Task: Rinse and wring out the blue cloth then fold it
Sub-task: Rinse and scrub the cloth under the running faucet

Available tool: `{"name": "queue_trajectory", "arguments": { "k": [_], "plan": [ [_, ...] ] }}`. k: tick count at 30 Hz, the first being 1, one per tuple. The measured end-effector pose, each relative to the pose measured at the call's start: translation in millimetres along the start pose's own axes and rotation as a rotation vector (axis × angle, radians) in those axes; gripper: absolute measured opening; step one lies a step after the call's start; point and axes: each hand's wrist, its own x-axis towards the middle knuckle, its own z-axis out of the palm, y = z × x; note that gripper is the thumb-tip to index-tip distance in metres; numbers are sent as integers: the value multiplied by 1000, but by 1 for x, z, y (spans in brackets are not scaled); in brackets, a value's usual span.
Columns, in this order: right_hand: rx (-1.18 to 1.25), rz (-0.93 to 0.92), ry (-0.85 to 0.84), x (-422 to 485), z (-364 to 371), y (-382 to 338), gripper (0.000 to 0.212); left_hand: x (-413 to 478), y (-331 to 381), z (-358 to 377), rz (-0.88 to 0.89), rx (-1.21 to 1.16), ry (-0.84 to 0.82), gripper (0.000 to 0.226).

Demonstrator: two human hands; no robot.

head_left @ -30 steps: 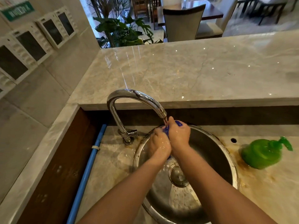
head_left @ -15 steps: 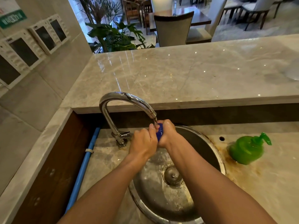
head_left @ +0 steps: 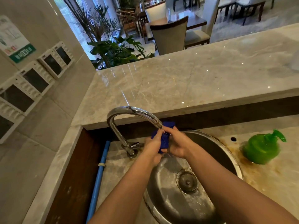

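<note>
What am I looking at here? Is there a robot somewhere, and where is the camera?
There is no robot here, only a person's two bare hands. The picture comes from a wide-angle camera worn on the person's head, looking forward and down. The left hand and right hand both grip a bunched blue cloth just under the spout of the tap, above a round metal sink. On the stained counter to the right stands a green pump bottle.
</note>
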Motion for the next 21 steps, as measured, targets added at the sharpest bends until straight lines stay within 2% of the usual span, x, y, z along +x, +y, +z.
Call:
{"name": "queue_trajectory", "arguments": {
  "k": [3,7,9,12,14,17,21],
  "plan": [
    [-10,-100,33,3,0,2,46,1,-1,-11,20,40,-64,41],
    [-137,-171,136,5,-3,5,67,11,-4,-17,77,301,88,31],
    [-98,-156,142,5,-4,6,55,16,-2,-17,132,340,180,29],
    [-93,-85,46,0,-12,-1,32,17,-3,-16,155,298,173,27],
    [-142,-64,7,-6,-21,-9,30,15,-6,-17,133,216,148,28],
    [-239,-62,75,-15,-39,-18,41,15,-1,-20,83,-113,92,30],
    [-189,-52,72,-19,-53,-16,47,7,1,-13,-76,-435,-104,42]
  ]
}}
